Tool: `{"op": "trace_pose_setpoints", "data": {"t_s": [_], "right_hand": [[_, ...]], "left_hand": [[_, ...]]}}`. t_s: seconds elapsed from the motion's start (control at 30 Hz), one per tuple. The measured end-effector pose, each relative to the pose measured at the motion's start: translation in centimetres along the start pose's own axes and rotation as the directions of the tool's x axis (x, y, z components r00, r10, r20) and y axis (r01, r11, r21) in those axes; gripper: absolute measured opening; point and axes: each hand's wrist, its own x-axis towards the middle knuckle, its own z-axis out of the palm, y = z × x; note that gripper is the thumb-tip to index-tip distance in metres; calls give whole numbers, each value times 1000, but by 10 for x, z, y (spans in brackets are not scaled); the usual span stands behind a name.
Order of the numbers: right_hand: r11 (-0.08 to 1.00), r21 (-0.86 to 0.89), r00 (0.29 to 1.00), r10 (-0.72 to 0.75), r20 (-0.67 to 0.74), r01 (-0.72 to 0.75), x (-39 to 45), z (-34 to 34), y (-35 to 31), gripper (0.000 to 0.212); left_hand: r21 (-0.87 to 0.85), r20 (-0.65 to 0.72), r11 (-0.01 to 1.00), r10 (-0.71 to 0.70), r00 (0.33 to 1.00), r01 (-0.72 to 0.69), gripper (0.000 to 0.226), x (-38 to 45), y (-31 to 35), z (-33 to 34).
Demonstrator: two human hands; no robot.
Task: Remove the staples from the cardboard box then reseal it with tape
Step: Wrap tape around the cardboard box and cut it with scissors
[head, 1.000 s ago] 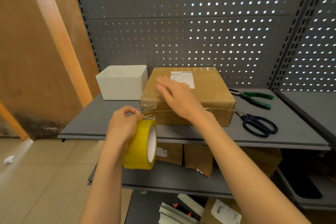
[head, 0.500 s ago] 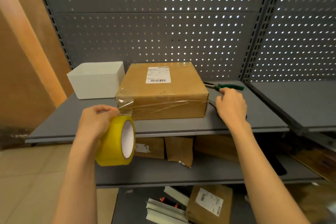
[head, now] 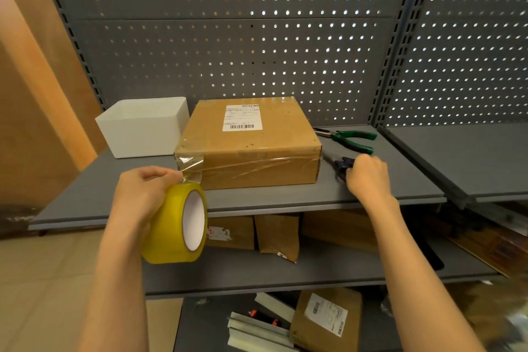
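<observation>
A brown cardboard box [head: 251,148] with a white shipping label sits on the grey shelf [head: 274,197]. Clear tape runs across its front face to the left corner. My left hand [head: 143,194] grips a yellow tape roll [head: 178,226] just below the box's front left corner, and a strip of tape still joins roll and box. My right hand [head: 368,177] is to the right of the box, fingers curled round the dark-handled scissors [head: 341,166] lying on the shelf.
A white open bin [head: 143,128] stands left of the box. Green-handled pliers [head: 351,140] lie behind the scissors. A perforated grey back panel rises behind. Lower shelves hold several cardboard parcels [head: 277,234] and metal strips.
My right hand left the top of the box, swung right and closed on the scissors. The left hand kept hold of the tape roll at the box's corner.
</observation>
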Motion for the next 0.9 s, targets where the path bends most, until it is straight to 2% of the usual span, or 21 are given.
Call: {"op": "trace_pose_setpoints", "data": {"t_s": [0.07, 0.13, 0.23, 0.3, 0.43, 0.53, 0.7, 0.9], "right_hand": [[994, 105, 996, 26, -89, -16, -1, -5, -3, 31], [963, 269, 980, 28, -197, 27, -2, -13, -9, 29], [839, 490, 952, -101, -288, 237, -6, -26, -22, 20], [743, 556, 922, -226, -314, 371, -13, -33, -33, 21], [610, 514, 788, -556, -265, 603, -33, -26, -61, 27], [571, 468, 705, -687, -176, 674, -46, -13, -75, 30], [597, 405, 673, -737, -64, 692, -55, -7, -78, 50], [654, 360, 670, -736, 98, 665, -51, -14, -66, 51]], "left_hand": [[-3, -1, 1000, 5, 1000, -5, 12, 0, 0, 0], [-3, -1, 1000, 16, 1000, -16, 15, 0, 0, -1], [5, -3, 1000, 21, 1000, -21, 15, 2, -1, -1], [0, -7, 1000, 23, 1000, -23, 15, 2, -1, 0], [-1, -13, 1000, 24, 1000, -24, 15, 1, -2, 0], [3, -18, 1000, 22, 1000, -22, 14, 1, -2, -1], [8, -20, 1000, 18, 1000, -18, 16, 1, -3, -2], [-9, -20, 1000, 20, 1000, -21, 17, 1, -4, -2]]}}
